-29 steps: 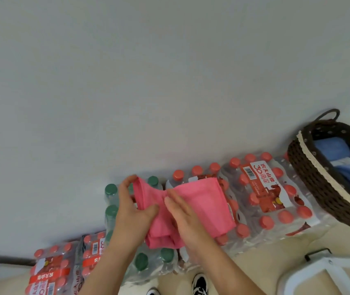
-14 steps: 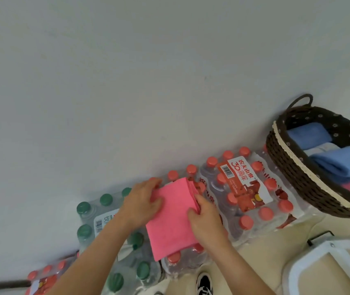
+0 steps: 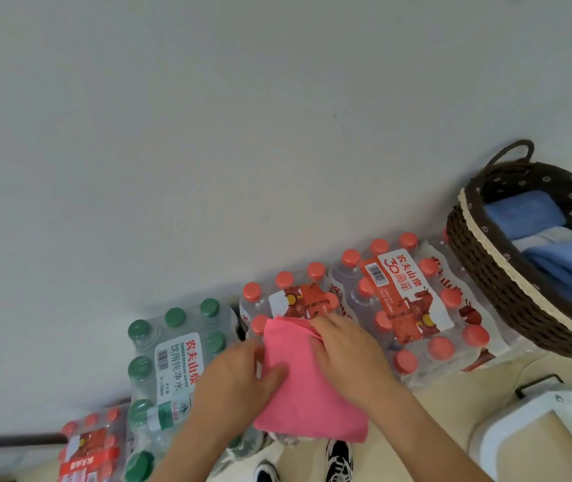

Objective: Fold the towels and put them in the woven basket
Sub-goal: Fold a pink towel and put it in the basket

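At frame's right edge, woven basket (image 3: pixel 507 290) and blue towels (image 3: pixel 569 262) cut off.

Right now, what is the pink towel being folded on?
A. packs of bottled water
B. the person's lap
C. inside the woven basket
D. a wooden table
A: the pink towel lies under both hands on shrink-wrapped packs of bottled water, while the woven basket sits apart to the right.
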A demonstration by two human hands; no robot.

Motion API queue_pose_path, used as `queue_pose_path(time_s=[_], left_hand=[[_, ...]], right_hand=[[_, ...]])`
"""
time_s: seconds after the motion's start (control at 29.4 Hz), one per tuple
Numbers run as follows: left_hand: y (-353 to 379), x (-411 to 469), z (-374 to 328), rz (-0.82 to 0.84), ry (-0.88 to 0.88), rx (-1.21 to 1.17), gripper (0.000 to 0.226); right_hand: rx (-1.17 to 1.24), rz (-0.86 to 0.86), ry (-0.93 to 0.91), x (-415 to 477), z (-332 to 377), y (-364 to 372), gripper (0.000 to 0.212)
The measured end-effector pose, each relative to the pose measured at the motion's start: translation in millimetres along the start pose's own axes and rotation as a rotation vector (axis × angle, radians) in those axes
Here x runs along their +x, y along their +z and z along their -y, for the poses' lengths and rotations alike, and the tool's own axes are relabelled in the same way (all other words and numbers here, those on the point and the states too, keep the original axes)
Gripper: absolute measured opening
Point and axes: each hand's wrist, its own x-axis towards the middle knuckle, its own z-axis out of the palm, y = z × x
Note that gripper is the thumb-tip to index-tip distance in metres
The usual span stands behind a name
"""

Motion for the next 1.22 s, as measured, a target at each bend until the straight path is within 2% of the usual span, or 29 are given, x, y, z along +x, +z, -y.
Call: queue_pose_path(time_s=[0.1, 0.2, 0.27, 0.41, 0.51, 0.58, 0.65, 0.75, 0.82, 0.95, 1.02, 1.09, 1.12, 1.22], left_hand=[[5.3, 10.8, -2.4, -0.058, -0.025, -0.102, 0.035], [12.3, 17.3, -0.5, -0.071, -0.074, -0.139, 0.038], [17.4, 17.6, 0.0, -0.109, -0.065, -0.105, 0.034], [25.9, 12.6, -3.2, -0.186, 0.002, -0.055, 0.029], [29.3, 11.2, -0.1, -0.223, 0.014, -0.084, 0.038], [31.5, 13.9, 4.1, -0.24, 0.07, -0.104, 0.048], [33.5, 21.7, 5.4, -0.241, 0.187, -0.03, 0.059], [27.4, 37.5, -5.0, -0.098, 0.402, 0.178, 0.064], [19.3, 45.1, -14.2, 0.039, 0.439, 0.296, 0.06], [2.2, 52.3, -31.8, 0.202, 0.331, 0.513, 0.039], [-5.3, 56.5, -35.0, 0.316, 0.259, 0.422, 0.025], [-18.7, 59.6, -34.8, 0.344, 0.189, 0.265, 0.018], [-28.6, 59.0, -32.9, 0.256, 0.19, 0.242, 0.019], [-53.2, 53.8, -25.7, -0.352, 0.427, 0.38, 0.018]], right_hand=[[0.076, -0.009, -0.034, 1.1, -9.5, 1.8, 0.027], [0.138, -0.024, -0.027, 5.3, -14.8, -1.0, 0.049], [0.14, -0.071, -0.023, 5.5, -16.6, 1.7, 0.047], [-0.022, -0.188, 0.059, -0.1, -16.4, 9.6, 0.036], [-0.081, -0.118, 0.15, -1.9, -19.5, 7.5, 0.045], [-0.064, -0.02, 0.143, -2.4, -21.3, 1.2, 0.048], [-0.042, 0.088, 0.09, -1.3, -25.2, -8.3, 0.043], [-0.008, 0.246, 0.096, 9.1, -25.1, -29.8, 0.04], [-0.012, 0.347, 0.106, 18.0, -22.2, -39.9, 0.039], [0.021, 0.536, 0.091, 30.2, -17.3, -46.0, 0.049], [0.007, 0.597, 0.068, 34.9, -16.4, -50.8, 0.049], [-0.068, 0.546, -0.028, 40.7, -10.9, -62.9, 0.032], [-0.1, 0.454, -0.084, 43.5, -6.8, -70.9, 0.025], [-0.148, 0.067, -0.229, 51.4, 7.4, -94.4, 0.028]])
